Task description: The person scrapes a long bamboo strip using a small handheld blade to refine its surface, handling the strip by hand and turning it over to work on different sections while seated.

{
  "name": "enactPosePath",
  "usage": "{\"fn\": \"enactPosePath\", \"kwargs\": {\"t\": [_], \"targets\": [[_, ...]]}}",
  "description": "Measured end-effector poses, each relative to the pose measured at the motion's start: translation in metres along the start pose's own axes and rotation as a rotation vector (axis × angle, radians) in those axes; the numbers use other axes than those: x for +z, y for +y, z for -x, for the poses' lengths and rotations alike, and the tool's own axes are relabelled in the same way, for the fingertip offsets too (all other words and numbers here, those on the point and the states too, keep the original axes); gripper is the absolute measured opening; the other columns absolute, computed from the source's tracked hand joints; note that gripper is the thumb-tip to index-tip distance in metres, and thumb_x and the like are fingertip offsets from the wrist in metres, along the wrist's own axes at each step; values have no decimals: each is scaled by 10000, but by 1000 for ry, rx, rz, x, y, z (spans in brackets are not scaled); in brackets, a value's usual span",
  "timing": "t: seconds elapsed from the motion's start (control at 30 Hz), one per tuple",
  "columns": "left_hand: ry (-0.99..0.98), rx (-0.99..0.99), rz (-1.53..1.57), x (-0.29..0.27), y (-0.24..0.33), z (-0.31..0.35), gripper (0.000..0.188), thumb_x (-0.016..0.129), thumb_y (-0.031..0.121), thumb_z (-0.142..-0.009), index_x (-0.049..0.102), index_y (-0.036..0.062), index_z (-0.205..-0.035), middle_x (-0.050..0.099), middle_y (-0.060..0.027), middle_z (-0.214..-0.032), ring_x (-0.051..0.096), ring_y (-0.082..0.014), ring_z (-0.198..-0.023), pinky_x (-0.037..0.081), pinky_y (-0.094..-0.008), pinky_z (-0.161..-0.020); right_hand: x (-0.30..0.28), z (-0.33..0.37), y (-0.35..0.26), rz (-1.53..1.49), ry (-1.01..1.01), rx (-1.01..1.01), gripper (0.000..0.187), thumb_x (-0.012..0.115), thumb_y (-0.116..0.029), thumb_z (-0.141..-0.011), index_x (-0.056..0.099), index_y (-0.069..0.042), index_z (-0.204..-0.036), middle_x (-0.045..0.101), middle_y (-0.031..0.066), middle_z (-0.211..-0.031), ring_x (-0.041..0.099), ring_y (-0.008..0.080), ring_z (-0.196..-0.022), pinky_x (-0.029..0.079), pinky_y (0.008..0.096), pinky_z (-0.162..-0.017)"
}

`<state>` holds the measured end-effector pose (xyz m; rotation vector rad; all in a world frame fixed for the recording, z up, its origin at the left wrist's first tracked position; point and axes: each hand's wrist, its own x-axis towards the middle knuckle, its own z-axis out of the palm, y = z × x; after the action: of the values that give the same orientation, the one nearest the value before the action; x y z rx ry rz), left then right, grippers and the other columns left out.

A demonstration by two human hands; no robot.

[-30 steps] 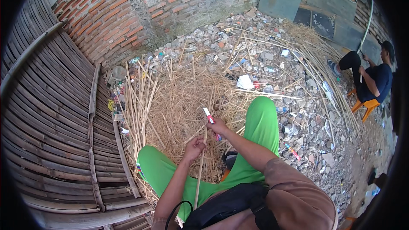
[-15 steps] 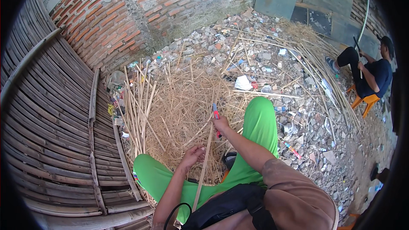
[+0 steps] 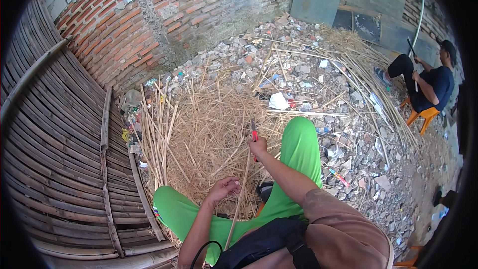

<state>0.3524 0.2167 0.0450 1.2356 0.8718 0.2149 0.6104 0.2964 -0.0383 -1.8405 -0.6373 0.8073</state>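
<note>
My right hand [image 3: 258, 147] is closed round a red utility knife [image 3: 255, 135], its blade pointing away from me. A long, thin bamboo strip [image 3: 240, 199] slants from my lap up to that hand, where its far part is hidden or lost against the shavings. Just left of the strip is my left hand [image 3: 225, 189], its fingers loosely curled and apart, with nothing seen in them. Both hands are over a heap of pale bamboo shavings [image 3: 204, 134], between my legs in green trousers [image 3: 301, 154].
Cut bamboo strips [image 3: 158, 134] lean at the heap's left side. Beyond is a bamboo slat panel [image 3: 59, 134]. Rubble and litter [image 3: 348, 139] cover the ground to the right. A brick wall [image 3: 199, 10] stands behind. Another person [image 3: 433, 79] sits on an orange stool [image 3: 420, 114] at far right.
My right hand still holds the knife, whose blade looks turned more edge-on. The bamboo strip now shows a narrower side. The whole view has shifted slightly.
</note>
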Motion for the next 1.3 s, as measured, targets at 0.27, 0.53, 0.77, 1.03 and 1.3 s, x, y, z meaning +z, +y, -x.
{"fn": "enactPosePath", "kwargs": {"t": [0.27,0.53,0.77,1.03,1.3], "targets": [[126,-9,75,1,1,2,348,612,185,-999,574,56,-1321,702,-47,-1039,674,-132,-851,545,-268,-739,-5,18,-16,75,20,-79,368,674,-209,-827,677,-135,-1188,701,162,-944,683,310,-911,525,419,-840],[472,379,120,-14,13,-4,602,577,154,-989,322,87,-1530,439,-124,-1489,610,-229,-1157,567,-331,-807,13,18,-18,187,29,-135,297,643,-212,-836,669,-39,-1077,682,183,-868,674,302,-810,524,410,-774],[407,536,225,-15,30,6,704,523,257,-1004,157,125,-1591,347,-153,-1567,441,-299,-1372,483,-426,-997,7,22,-23,119,-4,-83,325,636,-204,-842,675,-64,-1133,697,182,-902,684,296,-833,530,403,-793],[175,375,101,-8,27,7,711,456,429,-1030,138,153,-1604,383,-118,-1576,353,-281,-1446,272,-456,-1166,13,12,-8,83,-23,-118,229,622,-202,-847,650,-40,-1006,683,205,-908,669,371,-869,517,457,-807],[214,326,105,-12,28,8,670,458,403,-1040,176,161,-1597,434,-121,-1540,447,-261,-1376,350,-440,-1115,15,10,-8,176,-23,-107,409,606,-158,-842,661,-141,-1247,689,153,-873,667,267,-777,529,386,-761]]}}
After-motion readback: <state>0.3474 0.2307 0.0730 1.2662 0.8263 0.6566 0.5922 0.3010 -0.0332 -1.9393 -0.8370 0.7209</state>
